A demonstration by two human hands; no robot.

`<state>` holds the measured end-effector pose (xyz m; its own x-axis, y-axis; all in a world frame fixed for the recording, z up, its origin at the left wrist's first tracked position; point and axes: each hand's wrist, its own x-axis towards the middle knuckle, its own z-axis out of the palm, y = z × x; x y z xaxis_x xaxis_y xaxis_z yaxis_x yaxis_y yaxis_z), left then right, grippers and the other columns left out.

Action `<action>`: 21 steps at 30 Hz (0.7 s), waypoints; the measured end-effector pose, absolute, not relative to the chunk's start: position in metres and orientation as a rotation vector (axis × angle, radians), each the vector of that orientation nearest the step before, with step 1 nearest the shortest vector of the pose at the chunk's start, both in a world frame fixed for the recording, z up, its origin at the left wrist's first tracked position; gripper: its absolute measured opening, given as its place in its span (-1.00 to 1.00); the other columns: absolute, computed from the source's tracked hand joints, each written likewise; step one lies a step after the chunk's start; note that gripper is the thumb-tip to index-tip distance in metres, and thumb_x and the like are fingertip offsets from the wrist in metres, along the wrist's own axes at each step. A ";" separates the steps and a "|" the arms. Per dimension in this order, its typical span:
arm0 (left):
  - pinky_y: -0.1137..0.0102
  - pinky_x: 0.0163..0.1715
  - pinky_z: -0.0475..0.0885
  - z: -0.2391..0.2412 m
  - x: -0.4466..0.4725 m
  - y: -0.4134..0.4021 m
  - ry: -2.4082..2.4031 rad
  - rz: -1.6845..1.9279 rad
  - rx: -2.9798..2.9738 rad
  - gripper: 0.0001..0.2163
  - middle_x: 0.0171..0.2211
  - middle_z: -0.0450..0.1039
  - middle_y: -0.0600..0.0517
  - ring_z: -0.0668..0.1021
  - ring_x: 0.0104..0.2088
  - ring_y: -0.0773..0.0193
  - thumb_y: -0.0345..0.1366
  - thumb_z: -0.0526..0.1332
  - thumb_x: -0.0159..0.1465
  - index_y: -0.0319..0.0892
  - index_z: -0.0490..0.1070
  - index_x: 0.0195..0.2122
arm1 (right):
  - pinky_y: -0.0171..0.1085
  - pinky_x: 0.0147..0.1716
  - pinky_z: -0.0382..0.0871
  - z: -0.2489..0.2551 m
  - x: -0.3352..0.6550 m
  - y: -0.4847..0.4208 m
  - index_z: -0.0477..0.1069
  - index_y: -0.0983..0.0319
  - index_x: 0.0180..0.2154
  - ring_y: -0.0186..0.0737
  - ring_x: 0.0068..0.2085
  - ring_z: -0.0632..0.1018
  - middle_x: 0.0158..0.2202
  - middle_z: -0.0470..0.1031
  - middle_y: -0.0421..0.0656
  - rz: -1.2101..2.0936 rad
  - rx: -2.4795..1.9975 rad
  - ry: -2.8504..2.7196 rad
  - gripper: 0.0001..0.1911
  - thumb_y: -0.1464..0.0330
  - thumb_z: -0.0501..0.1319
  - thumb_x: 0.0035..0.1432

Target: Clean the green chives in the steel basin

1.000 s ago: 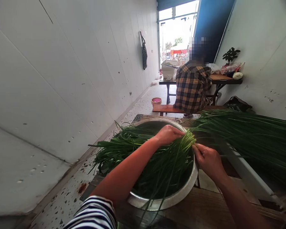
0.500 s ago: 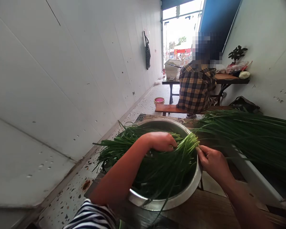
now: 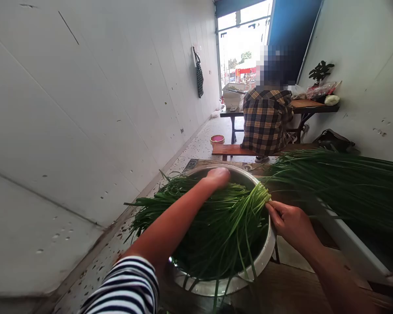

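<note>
While the greens [image 3: 221,237] fill the bowl [image 3: 265,255] at lower centre, we pinch their pale ends between thumb and fingers of our right hand [image 3: 290,220], beside the bowl's right rim. Our left hand [image 3: 218,176], arm stretched from lower left, blurs near the far rim; we cannot tell its grip. Half a second ago it was lower, nearer those ends.

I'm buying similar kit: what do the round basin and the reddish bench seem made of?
Basin: probably metal, perhaps stainless steel, smooth and shiny, going by its silvery rim with bright highlights. Bench: likely wood, perhaps varnished, going by its reddish-brown plank-like seat; grain unclear.
</note>
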<state>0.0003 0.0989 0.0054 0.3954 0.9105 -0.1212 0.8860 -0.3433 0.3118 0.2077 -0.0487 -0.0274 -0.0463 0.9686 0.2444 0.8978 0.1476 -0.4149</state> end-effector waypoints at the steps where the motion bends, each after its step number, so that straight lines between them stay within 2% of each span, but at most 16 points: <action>1: 0.31 -0.21 0.37 -0.002 0.003 0.097 1.577 0.074 2.337 -0.88 -0.32 0.54 -0.16 0.53 -0.22 0.04 -0.44 0.26 -0.01 -0.23 0.56 -0.43 | -0.34 -0.54 0.12 -0.028 0.208 -0.048 0.52 0.18 -0.36 -0.24 -0.52 0.51 -0.52 0.55 -0.16 0.203 -1.772 -1.980 -0.60 0.18 -0.04 0.21; 6: 0.40 -0.21 0.35 -0.020 0.002 0.097 1.537 0.066 2.360 -0.82 -0.28 0.55 -0.06 0.53 -0.24 0.16 -0.41 0.23 0.03 -0.16 0.58 -0.35 | -0.33 -0.54 0.10 -0.031 0.209 -0.047 0.50 0.19 -0.39 -0.23 -0.51 0.51 -0.51 0.55 -0.14 0.149 -1.786 -2.008 -0.60 0.19 -0.06 0.22; 11: 0.44 -0.25 0.36 -0.026 0.000 0.105 1.471 0.315 2.310 -0.81 -0.36 0.56 -0.01 0.51 -0.34 0.24 -0.37 0.26 0.02 -0.14 0.59 -0.33 | -0.33 -0.53 0.10 -0.032 0.207 -0.048 0.48 0.18 -0.40 -0.22 -0.49 0.52 -0.49 0.56 -0.15 0.127 -1.797 -2.004 -0.63 0.22 -0.04 0.22; 17: 0.47 -0.28 0.37 -0.029 0.005 0.106 1.459 0.286 2.283 -0.80 -0.47 0.54 0.02 0.51 -0.40 0.26 -0.44 0.31 -0.07 -0.14 0.60 -0.38 | -0.34 -0.52 0.09 -0.032 0.207 -0.049 0.48 0.18 -0.40 -0.24 -0.47 0.53 -0.49 0.55 -0.16 0.143 -1.770 -2.012 -0.63 0.23 -0.04 0.23; 21: 0.43 -0.26 0.37 -0.015 0.005 0.097 1.505 0.233 2.299 -0.83 -0.45 0.55 -0.02 0.53 -0.36 0.20 -0.50 0.28 -0.09 -0.15 0.59 -0.48 | -0.33 -0.53 0.08 -0.031 0.207 -0.049 0.47 0.18 -0.42 -0.24 -0.49 0.52 -0.52 0.54 -0.17 0.108 -1.789 -2.016 -0.64 0.23 -0.03 0.23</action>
